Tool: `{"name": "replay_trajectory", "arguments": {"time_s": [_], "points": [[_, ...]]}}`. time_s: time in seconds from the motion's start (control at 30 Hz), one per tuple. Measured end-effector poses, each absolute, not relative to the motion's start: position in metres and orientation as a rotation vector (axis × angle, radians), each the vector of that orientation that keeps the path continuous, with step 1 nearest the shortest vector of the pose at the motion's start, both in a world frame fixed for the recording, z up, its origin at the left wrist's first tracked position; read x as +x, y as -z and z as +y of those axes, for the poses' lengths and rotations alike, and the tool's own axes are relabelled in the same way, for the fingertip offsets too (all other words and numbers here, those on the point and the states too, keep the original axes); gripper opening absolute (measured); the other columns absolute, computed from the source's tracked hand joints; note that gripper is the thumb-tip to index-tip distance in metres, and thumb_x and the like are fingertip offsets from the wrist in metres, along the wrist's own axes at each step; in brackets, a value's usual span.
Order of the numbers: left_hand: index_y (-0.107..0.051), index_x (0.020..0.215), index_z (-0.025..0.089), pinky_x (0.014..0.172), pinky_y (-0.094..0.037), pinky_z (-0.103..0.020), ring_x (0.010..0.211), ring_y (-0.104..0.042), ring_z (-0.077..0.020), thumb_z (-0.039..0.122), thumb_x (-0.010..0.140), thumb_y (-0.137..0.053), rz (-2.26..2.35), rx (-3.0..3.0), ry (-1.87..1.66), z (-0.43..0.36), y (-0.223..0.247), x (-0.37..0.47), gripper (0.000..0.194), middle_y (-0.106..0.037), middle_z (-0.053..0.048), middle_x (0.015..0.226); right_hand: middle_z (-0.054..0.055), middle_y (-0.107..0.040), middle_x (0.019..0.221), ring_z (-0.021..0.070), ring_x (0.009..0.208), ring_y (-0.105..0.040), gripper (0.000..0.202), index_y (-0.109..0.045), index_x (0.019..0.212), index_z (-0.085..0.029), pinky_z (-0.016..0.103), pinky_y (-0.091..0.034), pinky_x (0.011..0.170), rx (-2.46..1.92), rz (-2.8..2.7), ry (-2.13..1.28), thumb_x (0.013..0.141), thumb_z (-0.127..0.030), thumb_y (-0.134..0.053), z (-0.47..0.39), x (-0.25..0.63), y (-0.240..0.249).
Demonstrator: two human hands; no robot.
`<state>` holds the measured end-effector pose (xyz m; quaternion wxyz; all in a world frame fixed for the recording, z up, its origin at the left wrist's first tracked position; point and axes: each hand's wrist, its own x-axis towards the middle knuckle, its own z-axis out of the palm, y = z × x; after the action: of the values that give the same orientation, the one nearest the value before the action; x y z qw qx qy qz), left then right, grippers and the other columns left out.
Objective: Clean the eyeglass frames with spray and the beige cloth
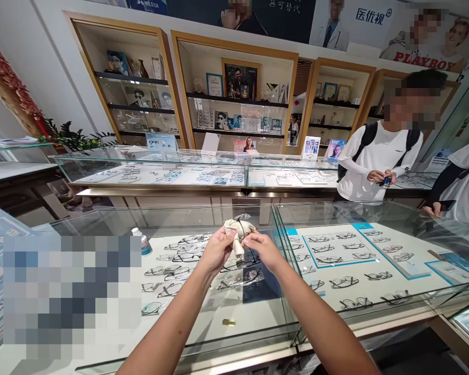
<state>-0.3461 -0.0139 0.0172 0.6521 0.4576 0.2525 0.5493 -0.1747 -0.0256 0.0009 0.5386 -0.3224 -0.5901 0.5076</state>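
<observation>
Above the glass display case, my left hand (218,249) grips the left side of a crumpled beige cloth (240,229). My right hand (263,249) pinches the cloth from the right, its fingers close to the left ones. Thin dark frame parts and a clear lens edge show at the top of the cloth, so a pair of glasses seems to be within it. Rows of eyeglasses (240,279) lie beneath my hands in the case. A small white bottle (140,241) stands to the left of them.
More glasses sit on blue-edged trays (340,249) in the right-hand case. Across the aisle runs another glass counter (203,176). One person (379,151) in white stands beyond the cases at right; another person's sleeve and hand (435,209) show at the right edge.
</observation>
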Motion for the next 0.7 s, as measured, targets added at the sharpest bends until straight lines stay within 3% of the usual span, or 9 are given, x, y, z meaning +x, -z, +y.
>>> {"name": "replay_trajectory", "arguments": {"time_s": [0.17, 0.43, 0.53, 0.63, 0.7], "points": [[-0.066, 0.110, 0.015, 0.054, -0.050, -0.024, 0.055, -0.060, -0.0119, 0.043, 0.073, -0.095, 0.599, 1.143, -1.227, -0.018, -0.020, -0.344, 0.055, -0.068, 0.002, 0.072, 0.005, -0.067, 0.097, 0.0236, 0.096, -0.062, 0.043, -0.080, 0.074, -0.023, 0.039, -0.047, 0.099, -0.723, -1.444, -1.298, 0.077, -0.065, -0.084, -0.026, -0.174, 0.002], [-0.063, 0.091, 0.017, 0.049, -0.044, -0.022, 0.049, -0.053, -0.0099, 0.064, 0.074, -0.088, 0.720, 1.083, -1.338, -0.011, -0.012, -0.342, 0.056, -0.064, 0.003, 0.064, 0.008, -0.064, 0.126, 0.0265, 0.121, -0.060, 0.042, -0.081, 0.076, -0.023, 0.039, -0.042, 0.111, -0.699, -1.516, -1.235, 0.081, -0.064, -0.082, -0.024, -0.178, 0.007], [-0.064, 0.094, 0.016, 0.053, -0.048, -0.025, 0.053, -0.059, -0.0129, 0.061, 0.078, -0.087, 0.675, 1.090, -1.264, -0.010, -0.013, -0.347, 0.053, -0.067, 0.001, 0.066, 0.008, -0.066, 0.115, 0.0249, 0.110, -0.062, 0.041, -0.081, 0.075, -0.022, 0.039, -0.044, 0.106, -0.744, -1.493, -1.244, 0.082, -0.062, -0.081, -0.025, -0.174, 0.003], [-0.065, 0.099, 0.015, 0.058, -0.051, -0.025, 0.059, -0.064, -0.0137, 0.051, 0.074, -0.092, 0.617, 1.101, -1.227, -0.010, -0.017, -0.350, 0.052, -0.071, -0.001, 0.072, 0.006, -0.068, 0.095, 0.0235, 0.097, -0.061, 0.041, -0.080, 0.074, -0.021, 0.039, -0.045, 0.101, -0.800, -1.453, -1.239, 0.081, -0.062, -0.080, -0.027, -0.171, 0.000], [-0.065, 0.105, 0.015, 0.058, -0.052, -0.025, 0.058, -0.064, -0.0130, 0.046, 0.072, -0.095, 0.595, 1.125, -1.204, -0.012, -0.019, -0.350, 0.054, -0.072, -0.001, 0.076, 0.005, -0.068, 0.092, 0.0232, 0.096, -0.061, 0.041, -0.080, 0.074, -0.021, 0.038, -0.044, 0.099, -0.798, -1.440, -1.258, 0.080, -0.061, -0.081, -0.027, -0.172, 0.000]]}}
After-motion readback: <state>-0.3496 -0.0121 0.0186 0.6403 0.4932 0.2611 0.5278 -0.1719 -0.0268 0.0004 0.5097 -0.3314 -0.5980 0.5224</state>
